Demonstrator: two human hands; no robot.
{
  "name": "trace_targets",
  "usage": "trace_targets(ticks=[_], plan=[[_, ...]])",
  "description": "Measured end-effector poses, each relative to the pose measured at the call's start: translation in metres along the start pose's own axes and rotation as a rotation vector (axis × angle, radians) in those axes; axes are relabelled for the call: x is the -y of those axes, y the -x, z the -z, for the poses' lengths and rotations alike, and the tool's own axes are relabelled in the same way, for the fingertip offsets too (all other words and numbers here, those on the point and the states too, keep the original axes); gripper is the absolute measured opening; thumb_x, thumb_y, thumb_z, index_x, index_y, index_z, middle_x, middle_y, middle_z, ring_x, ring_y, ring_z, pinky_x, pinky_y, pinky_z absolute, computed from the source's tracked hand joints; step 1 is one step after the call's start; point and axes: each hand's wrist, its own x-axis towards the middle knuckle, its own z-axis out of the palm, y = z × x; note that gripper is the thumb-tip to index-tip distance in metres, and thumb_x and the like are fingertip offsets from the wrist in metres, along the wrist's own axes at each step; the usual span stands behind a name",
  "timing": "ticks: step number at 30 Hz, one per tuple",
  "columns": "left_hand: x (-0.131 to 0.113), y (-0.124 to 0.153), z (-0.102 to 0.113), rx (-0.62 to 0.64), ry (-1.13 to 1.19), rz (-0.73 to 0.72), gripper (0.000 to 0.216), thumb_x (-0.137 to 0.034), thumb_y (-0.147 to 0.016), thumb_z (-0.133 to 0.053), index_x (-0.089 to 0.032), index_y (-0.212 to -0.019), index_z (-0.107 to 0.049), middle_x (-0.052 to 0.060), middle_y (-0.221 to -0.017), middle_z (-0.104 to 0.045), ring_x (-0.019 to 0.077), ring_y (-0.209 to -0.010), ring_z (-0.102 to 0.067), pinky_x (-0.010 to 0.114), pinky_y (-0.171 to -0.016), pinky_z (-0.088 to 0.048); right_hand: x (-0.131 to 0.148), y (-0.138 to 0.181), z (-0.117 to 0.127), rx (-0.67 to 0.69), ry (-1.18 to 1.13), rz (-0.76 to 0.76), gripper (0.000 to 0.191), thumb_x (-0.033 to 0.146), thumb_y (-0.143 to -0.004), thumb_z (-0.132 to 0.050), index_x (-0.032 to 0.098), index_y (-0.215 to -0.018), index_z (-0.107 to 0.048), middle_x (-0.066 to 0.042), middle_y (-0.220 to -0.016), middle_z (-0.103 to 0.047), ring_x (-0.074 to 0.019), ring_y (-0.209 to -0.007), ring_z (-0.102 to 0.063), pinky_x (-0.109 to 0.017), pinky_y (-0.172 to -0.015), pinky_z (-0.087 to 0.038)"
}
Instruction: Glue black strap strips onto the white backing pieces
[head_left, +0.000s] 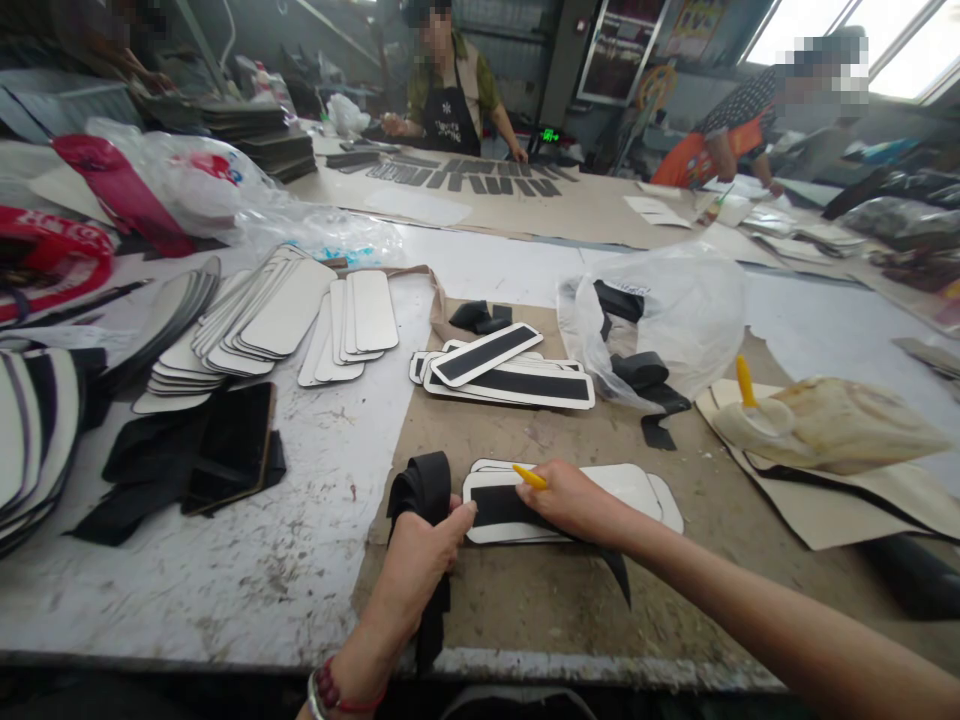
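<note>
My left hand [420, 560] is closed around a folded coil of black webbing strap [421, 485], with the thumb at the left end of a white rounded panel. In my right hand [574, 500] is a yellow-handled tool [529, 477]; its working end is hidden. That hand rests on a black strip [499, 505] lying along the white panel [622, 485], which sits on other panels. A loose black tail [617, 575] hangs out below my right wrist. Farther back lies a pile of white panels with black strips [510, 385].
Stacks of plain white panels [281, 305] and a phone [229, 445] on black fabric lie left. At right are a clear plastic bag [690, 310] and a pouch of pale paste [847, 420] with a yellow stick [745, 380]. Co-workers stand across the table.
</note>
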Motion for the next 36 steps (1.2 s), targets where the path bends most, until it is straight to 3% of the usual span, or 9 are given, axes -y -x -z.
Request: trace_targets(ticks=[3,6,9,13,16,21,29,36], plan=[[0.0,-0.004,-0.002,-0.028,-0.064,-0.008,0.039,-0.052,-0.057,-0.066,-0.013,-0.056,-0.06,-0.004,-0.041,-0.039,0.0092,-0.04,-0.031,0.023,-0.042,-0.022,0.0,-0.001,-0.001,0.0,0.012,0.013,0.024,0.026,-0.079,-0.047,0.014,-0.068,-0.064,-0.001,-0.059,-0.054,-0.0106,-0.053,-0.043,-0.022,-0.052,-0.029],[0.004,-0.009,-0.004,-0.064,-0.153,-0.037,0.042,-0.048,-0.058,-0.066,-0.019,-0.035,-0.045,-0.002,-0.035,-0.035,0.0099,-0.037,-0.03,0.025,-0.042,-0.023,0.003,-0.002,-0.003,-0.007,0.029,0.0,0.024,0.026,-0.079,-0.047,0.013,-0.071,-0.065,-0.003,-0.06,-0.056,-0.0112,-0.053,-0.043,-0.022,-0.051,-0.028],[0.007,-0.012,-0.004,-0.076,-0.217,-0.046,0.048,-0.046,-0.059,-0.064,-0.021,-0.028,-0.037,-0.001,-0.031,-0.034,0.0109,-0.035,-0.031,0.027,-0.042,-0.024,0.001,0.005,0.004,-0.005,0.03,-0.013,0.022,0.031,-0.078,-0.052,0.014,-0.074,-0.066,-0.003,-0.062,-0.058,-0.0123,-0.053,-0.046,-0.023,-0.049,-0.027],[0.007,-0.011,-0.003,-0.061,-0.257,-0.055,0.052,-0.054,-0.057,-0.063,-0.021,-0.026,-0.036,0.0,-0.031,-0.033,0.0111,-0.035,-0.031,0.027,-0.043,-0.024,-0.024,0.032,0.032,-0.013,0.152,-0.029,0.024,0.041,-0.075,-0.059,0.018,-0.078,-0.067,-0.004,-0.071,-0.064,-0.0152,-0.061,-0.053,-0.023,-0.05,-0.028],[0.007,-0.01,-0.002,-0.047,-0.259,-0.061,0.056,-0.061,-0.053,-0.063,-0.021,-0.026,-0.037,-0.001,-0.032,-0.032,0.01,-0.035,-0.03,0.027,-0.044,-0.026,-0.056,0.057,0.052,-0.084,0.261,-0.149,0.024,0.04,-0.079,-0.055,0.018,-0.08,-0.066,-0.005,-0.076,-0.066,-0.0169,-0.068,-0.058,-0.023,-0.053,-0.03],[0.01,-0.013,0.001,-0.016,-0.307,-0.046,0.059,-0.069,-0.049,-0.064,-0.02,-0.025,-0.041,0.001,-0.031,-0.035,0.0121,-0.036,-0.034,0.029,-0.046,-0.031,-0.092,0.071,0.059,-0.173,0.29,-0.281,0.025,0.035,-0.084,-0.048,0.017,-0.088,-0.065,-0.008,-0.089,-0.067,-0.0206,-0.083,-0.062,-0.024,-0.06,-0.034],[0.007,-0.012,0.002,0.004,-0.379,-0.064,0.059,-0.067,-0.055,-0.064,-0.018,-0.029,-0.045,0.004,-0.032,-0.042,0.0147,-0.037,-0.04,0.029,-0.048,-0.036,-0.09,0.056,0.059,-0.236,0.358,-0.345,0.032,0.041,-0.084,-0.049,0.017,-0.094,-0.067,-0.014,-0.098,-0.067,-0.0293,-0.095,-0.061,-0.032,-0.071,-0.042],[0.002,-0.009,0.001,0.024,-0.441,-0.104,0.057,-0.066,-0.058,-0.062,-0.02,-0.029,-0.045,0.003,-0.031,-0.04,0.0153,-0.038,-0.038,0.03,-0.049,-0.034,-0.096,0.047,0.064,-0.184,0.389,-0.302,0.03,0.04,-0.082,-0.057,0.016,-0.096,-0.068,-0.016,-0.099,-0.067,-0.0281,-0.096,-0.061,-0.031,-0.076,-0.044]])
